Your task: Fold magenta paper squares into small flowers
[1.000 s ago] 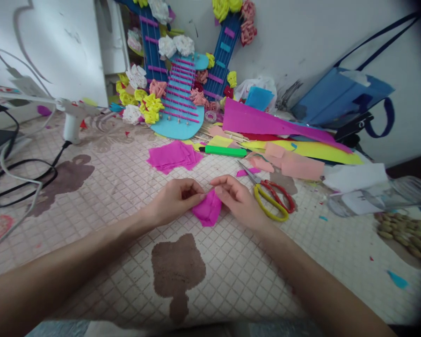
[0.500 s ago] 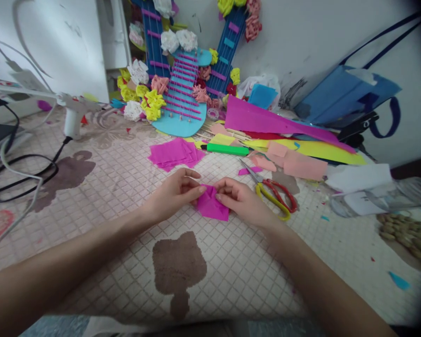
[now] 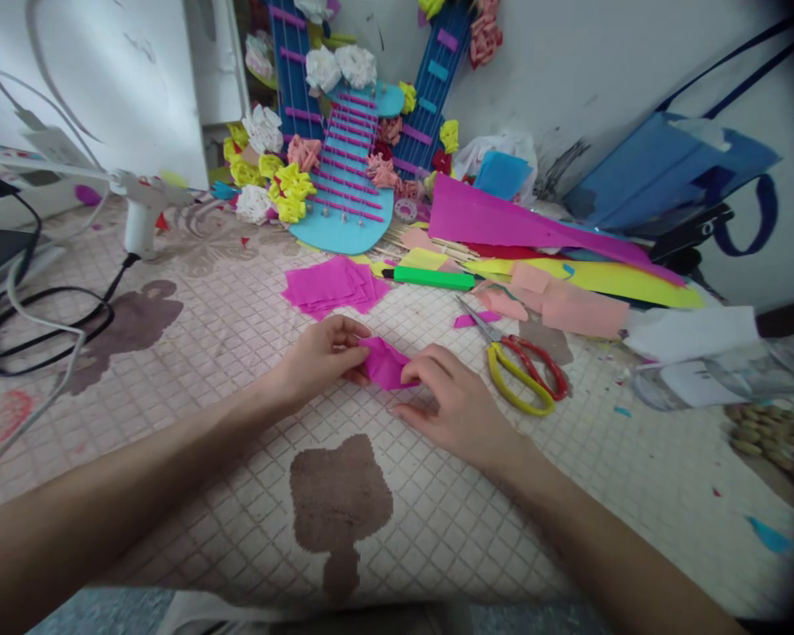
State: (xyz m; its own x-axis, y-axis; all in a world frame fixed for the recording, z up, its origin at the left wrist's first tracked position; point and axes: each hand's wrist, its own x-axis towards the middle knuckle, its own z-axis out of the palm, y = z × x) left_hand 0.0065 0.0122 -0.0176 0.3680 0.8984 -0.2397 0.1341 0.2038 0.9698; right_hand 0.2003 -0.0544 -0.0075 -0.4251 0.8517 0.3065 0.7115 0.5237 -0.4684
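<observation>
Magenta paper piece (image 3: 385, 363): creased, peaked, between the hands, 5 o'clock from the magenta paper stack (image 3: 334, 287)
Left hand (image 3: 324, 357): pinching its left end
Right hand (image 3: 460, 401): thumb parted, curled fingertips at its right edge
Clear jar (image 3: 751, 372), 3 o'clock: white paper shows; cannot tell whether inside
Blue bag (image 3: 655, 181), 2 o'clock: whitish item at its mouth
Right thumb: on the paper half a second ago, now off it
</observation>
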